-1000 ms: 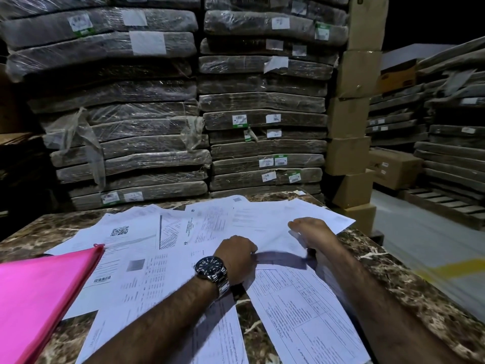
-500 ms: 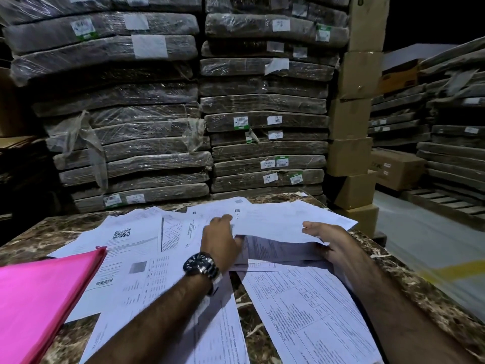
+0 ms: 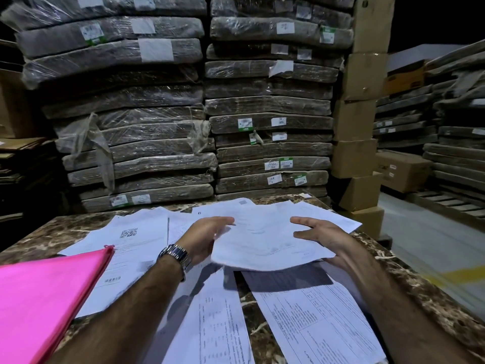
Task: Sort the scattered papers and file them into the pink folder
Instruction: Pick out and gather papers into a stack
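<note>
Both hands hold a small stack of white papers [image 3: 262,240] lifted a little above the marble table [image 3: 47,232]. My left hand [image 3: 207,235], with a wristwatch, grips the stack's left edge; my right hand [image 3: 322,237] grips its right edge, fingers on top. More printed sheets lie scattered beneath: one with a QR code [image 3: 131,237] at the left, two forms [image 3: 320,324] near the front edge. The pink folder [image 3: 44,303] lies closed at the front left, partly over a sheet.
Tall stacks of shrink-wrapped flat cardboard [image 3: 162,114] rise right behind the table. A column of cardboard boxes [image 3: 362,109] stands at the back right. An aisle with a yellow floor line [image 3: 459,274] runs along the table's right side.
Both hands slid under several sheets, gathered them and lifted them off the table; the stack now hangs between the hands, casting a shadow on the forms below.
</note>
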Demonstrator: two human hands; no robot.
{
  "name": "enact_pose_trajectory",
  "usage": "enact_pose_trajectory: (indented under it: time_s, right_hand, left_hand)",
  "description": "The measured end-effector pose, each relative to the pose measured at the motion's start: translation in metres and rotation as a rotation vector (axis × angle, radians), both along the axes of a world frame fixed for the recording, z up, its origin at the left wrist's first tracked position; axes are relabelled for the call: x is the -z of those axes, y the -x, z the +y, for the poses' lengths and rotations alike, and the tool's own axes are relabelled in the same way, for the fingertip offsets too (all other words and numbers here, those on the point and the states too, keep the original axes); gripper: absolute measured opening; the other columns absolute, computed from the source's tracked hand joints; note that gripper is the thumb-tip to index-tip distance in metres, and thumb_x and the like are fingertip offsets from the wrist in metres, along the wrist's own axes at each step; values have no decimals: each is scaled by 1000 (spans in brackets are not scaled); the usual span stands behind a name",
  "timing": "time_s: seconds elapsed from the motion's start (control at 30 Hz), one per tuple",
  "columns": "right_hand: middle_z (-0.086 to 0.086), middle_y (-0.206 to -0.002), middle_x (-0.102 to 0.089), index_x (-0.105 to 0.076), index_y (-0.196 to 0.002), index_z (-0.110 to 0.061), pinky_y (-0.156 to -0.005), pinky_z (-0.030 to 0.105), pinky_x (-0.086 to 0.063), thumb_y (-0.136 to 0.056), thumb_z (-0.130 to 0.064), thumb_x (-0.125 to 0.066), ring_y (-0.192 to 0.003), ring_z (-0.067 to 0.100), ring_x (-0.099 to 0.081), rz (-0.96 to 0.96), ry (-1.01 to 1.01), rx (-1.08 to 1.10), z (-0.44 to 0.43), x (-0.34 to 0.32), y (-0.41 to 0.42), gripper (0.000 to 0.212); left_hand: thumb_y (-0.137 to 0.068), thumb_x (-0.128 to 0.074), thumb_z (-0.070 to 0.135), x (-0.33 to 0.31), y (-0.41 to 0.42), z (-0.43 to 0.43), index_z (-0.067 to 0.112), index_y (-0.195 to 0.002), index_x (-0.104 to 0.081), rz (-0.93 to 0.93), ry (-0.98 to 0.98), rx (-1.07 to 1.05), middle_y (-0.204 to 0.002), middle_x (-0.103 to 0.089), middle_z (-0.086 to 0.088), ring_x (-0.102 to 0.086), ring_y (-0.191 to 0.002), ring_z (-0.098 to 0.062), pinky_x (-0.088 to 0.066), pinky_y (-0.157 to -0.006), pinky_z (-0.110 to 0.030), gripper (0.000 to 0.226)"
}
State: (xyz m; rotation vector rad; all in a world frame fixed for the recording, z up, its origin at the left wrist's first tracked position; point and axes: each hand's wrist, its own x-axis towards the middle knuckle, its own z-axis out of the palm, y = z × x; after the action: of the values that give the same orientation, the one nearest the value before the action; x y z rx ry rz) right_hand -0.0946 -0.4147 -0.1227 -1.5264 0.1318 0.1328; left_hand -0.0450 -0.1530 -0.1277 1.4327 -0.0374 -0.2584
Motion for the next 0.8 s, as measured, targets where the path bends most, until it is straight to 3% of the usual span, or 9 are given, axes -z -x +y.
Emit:
enact_pose_trajectory:
  time_s: [0.07,0.17,0.23,0.33,0.43,0.5,0.63,0.73,0.8]
  right_hand:
    - [11,-85,-74,-62,-124,-8,-46,19,-54,-88,8,-60,-62,14,-71,-9,-26,-68,9,1,1,40]
    - [20,-96,-74,-62,-123,-4,-53,26,-57,-85,10,-63,-75,26,-74,5,-50,-97,22,6,-1,41]
    - [19,-93,-75,-63,-120,-1,-56,25,-57,-84,7,-65,-75,24,-75,-19,-13,-110,29,8,-2,37]
    - [6,-71,-74,-66,-111,-2,-54,16,-53,-83,6,-68,-59,8,-69,-88,140,-158,43,5,2,29]
    - [9,-103,-69,-69,-108,-10,-81,22,-57,-77,1,-76,-83,6,-68,-108,278,-232,59,3,9,34]
    - [1,-108,-66,-70,-108,-12,-91,33,-55,-74,-1,-80,-94,10,-68,-89,327,-292,72,1,18,37]
    - [-9,-62,-63,-69,-108,-8,-76,28,-57,-76,-1,-78,-57,6,-64,-55,388,-377,93,6,39,34]
    - [-8,-75,-57,-70,-108,-9,-49,8,-44,-77,-4,-78,-57,-1,-57,-94,528,-404,108,12,51,32]
    - [-7,-86,-58,-70,-109,-11,-47,5,-40,-76,-9,-80,-67,0,-56,-140,615,-410,118,16,55,34]
  left_hand:
    - [-90,-57,-1,5,2,10,1,-116,-65,-104,-185,-30,-115,-67,-12,-65,-87,-13,-55,-65,-11,27]
    - [-87,-62,-1,11,9,31,5,-118,-65,-143,-293,-43,-109,-68,-10,-64,-84,-12,-52,-72,-11,31]
    - [-86,-65,1,11,19,44,8,-115,-67,-134,-339,-45,-94,-65,-12,-57,-67,-13,-48,-64,-17,30]
    - [-83,-70,4,10,40,66,12,-112,-68,-131,-375,-48,-93,-63,-12,-54,-76,-20,-41,-74,-30,30]
    - [-82,-73,9,6,65,86,18,-113,-67,-169,-482,-76,-88,-69,2,-55,-69,-19,-47,-66,-26,33]
    - [-79,-77,11,4,84,100,21,-112,-68,-195,-529,-113,-104,-68,11,-63,-80,-18,-55,-81,-32,36]
    - [-74,-82,15,7,119,123,21,-109,-68,-206,-636,-157,-110,-64,14,-67,-98,-14,-54,-92,-30,39]
    - [-71,-84,21,15,137,137,23,-109,-66,-214,-755,-190,-108,-58,22,-59,-100,-1,-50,-90,-23,42]
    - [-68,-85,28,21,142,147,27,-110,-65,-194,-824,-212,-111,-58,19,-59,-103,-7,-50,-93,-28,46]
